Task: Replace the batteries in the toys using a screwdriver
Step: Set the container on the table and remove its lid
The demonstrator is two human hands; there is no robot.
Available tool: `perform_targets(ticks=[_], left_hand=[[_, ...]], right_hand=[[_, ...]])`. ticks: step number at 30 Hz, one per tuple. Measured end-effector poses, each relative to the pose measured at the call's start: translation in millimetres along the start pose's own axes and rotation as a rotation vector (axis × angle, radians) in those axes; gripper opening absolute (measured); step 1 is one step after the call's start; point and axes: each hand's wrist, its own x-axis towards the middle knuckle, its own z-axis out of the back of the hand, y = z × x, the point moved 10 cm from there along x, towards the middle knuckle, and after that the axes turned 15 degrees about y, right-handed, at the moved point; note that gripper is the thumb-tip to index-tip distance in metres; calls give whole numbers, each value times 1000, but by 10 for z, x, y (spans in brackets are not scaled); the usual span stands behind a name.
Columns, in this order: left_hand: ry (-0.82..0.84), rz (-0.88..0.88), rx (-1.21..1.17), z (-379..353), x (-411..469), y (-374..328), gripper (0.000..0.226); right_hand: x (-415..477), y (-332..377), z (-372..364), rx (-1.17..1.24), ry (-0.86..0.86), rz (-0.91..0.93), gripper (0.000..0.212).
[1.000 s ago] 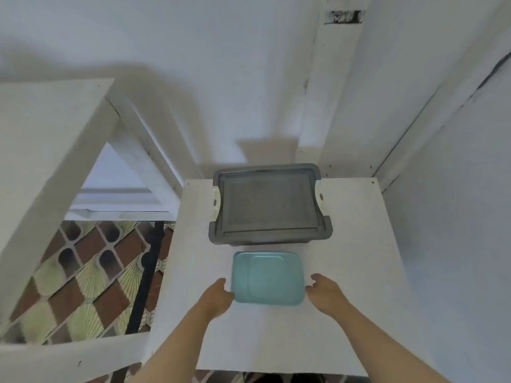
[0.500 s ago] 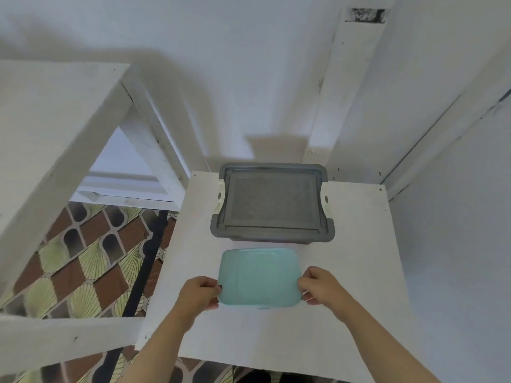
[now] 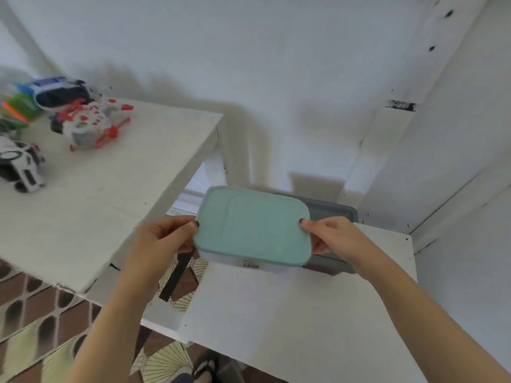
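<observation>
I hold a flat box with a teal lid [image 3: 251, 226] in the air, above the low white shelf [image 3: 290, 308]. My left hand [image 3: 163, 241] grips its left edge, thumb on the lid. My right hand [image 3: 331, 234] grips its right edge the same way. On the white table [image 3: 110, 194] at the left lie toys: a white and red robot-like toy [image 3: 91, 124], a white and black toy car [image 3: 19, 164] and a dark blue toy [image 3: 59, 91]. I see no screwdriver or batteries.
A grey lidded bin [image 3: 336, 217] stands on the shelf behind the teal box, mostly hidden by it. White walls close in at the back and right. Patterned floor tiles [image 3: 36, 327] show below, and a sandalled foot [image 3: 204, 367] at the bottom.
Both hands took hold of the teal box on the shelf and lifted it up and toward the left. My head turned left, so the table with toys came into view.
</observation>
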Motion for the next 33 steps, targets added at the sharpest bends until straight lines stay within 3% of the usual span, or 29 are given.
perform_targets(ticks=[5, 11, 22, 28, 31, 33], left_hand=[[-51, -194, 34, 743, 7, -617, 19], [-32, -189, 22, 1641, 323, -663, 21], [89, -69, -83, 2506, 843, -62, 24], [197, -97, 69, 2555, 979, 48, 15], [202, -129, 81, 2538, 1033, 51, 20], [206, -155, 81, 2502, 1051, 55, 22]], right_hand=[[87, 835, -438, -13, 1, 153, 37], [415, 1373, -1092, -21, -41, 228, 38], [1085, 1387, -1962, 8, -125, 127, 42], [1163, 1392, -2096, -27, -172, 63, 43], [1128, 1465, -2046, -291, -236, -59, 39], [1081, 1728, -2001, -514, -342, -29, 37]])
